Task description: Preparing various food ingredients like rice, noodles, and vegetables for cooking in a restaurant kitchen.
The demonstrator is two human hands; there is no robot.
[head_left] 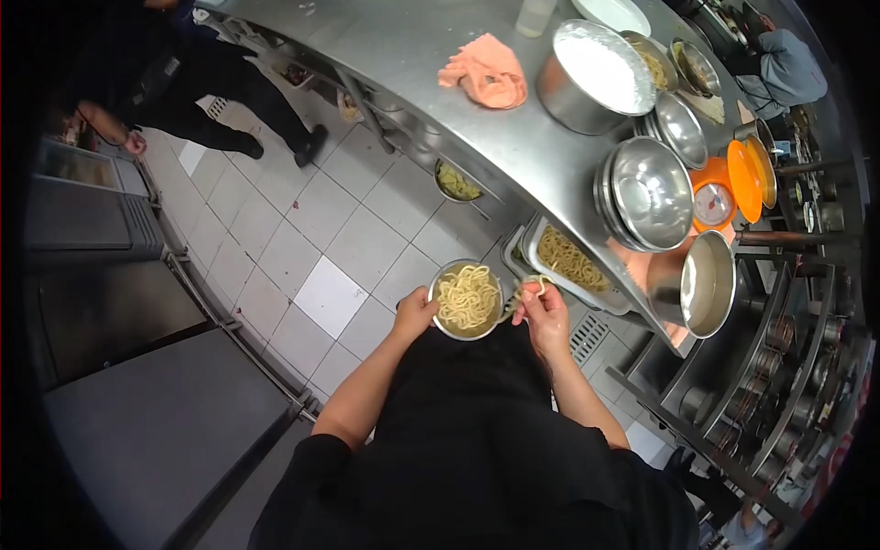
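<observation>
My left hand grips the left rim of a round metal bowl in front of my apron. Thick pale noodles lie heaped inside the bowl. Just right of it, my right hand is closed in a pinch, with a few noodle strands showing at the fingertips. Beyond that hand, on a level below the counter top, sits a rectangular container holding more noodles, which look darker.
A steel counter runs along the right, bearing a pink cloth, a large pot, stacked metal bowls, an orange scale and another pot. Refrigerator units line the left. A person in dark clothes stands far left.
</observation>
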